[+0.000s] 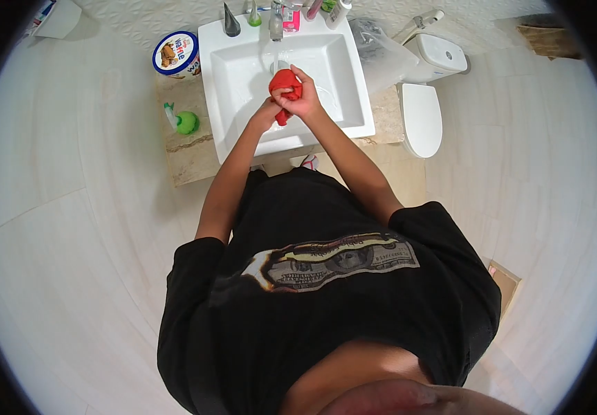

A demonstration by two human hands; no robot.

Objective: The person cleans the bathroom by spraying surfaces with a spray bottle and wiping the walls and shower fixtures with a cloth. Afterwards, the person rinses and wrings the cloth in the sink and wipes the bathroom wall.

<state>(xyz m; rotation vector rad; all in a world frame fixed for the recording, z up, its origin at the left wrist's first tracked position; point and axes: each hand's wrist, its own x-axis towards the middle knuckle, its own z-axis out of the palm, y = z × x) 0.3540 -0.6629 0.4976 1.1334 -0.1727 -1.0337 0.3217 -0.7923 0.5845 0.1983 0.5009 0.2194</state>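
We held the bunched red cloth [284, 80] over the white ceramic basin [226, 97], near the silver metal tap [276, 29], apparently wetting or squeezing it. Our right hand [304, 102] had its fingers curled around the cloth; our left hand [264, 116] met its lower part, finger closure hidden. Further squeezing, we judged, called for firm, opposed pressure.

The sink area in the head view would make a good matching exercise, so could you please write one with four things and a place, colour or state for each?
1. Red cloth
2. Waffle tub
3. Spray bottle
4. Toilet

A. Green
B. Lid down
C. Held over the sink
D. Blue-rimmed lid

Pairs: 1-C, 2-D, 3-A, 4-B
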